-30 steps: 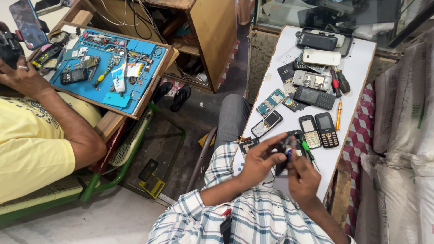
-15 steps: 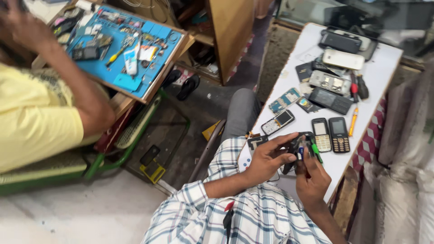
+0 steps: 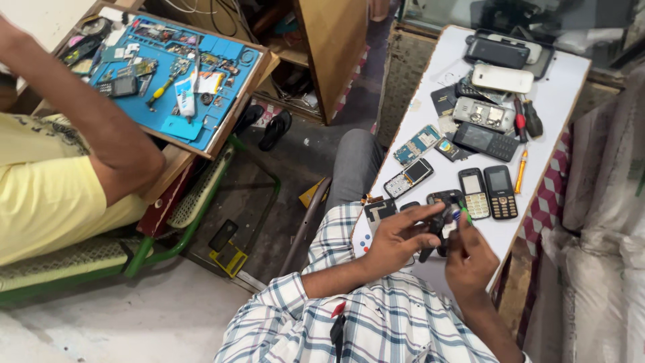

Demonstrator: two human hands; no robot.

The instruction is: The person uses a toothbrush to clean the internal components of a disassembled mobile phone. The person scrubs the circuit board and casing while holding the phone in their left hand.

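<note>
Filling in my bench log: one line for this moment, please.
left hand: holds small black phone | right hand: green-handled screwdriver on it | white table

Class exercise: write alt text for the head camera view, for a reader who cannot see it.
A person's left hand and right hand hold a small dark phone over a white table strewn with keypad phones; a neighbour in yellow sits left.

Both hands raised together before the chest

Left hand (image 3: pixel 398 240) — fingers curled, thumb extended; right hand (image 3: pixel 470 259) close beside it, fingertips pinched; forearms converge.
</note>
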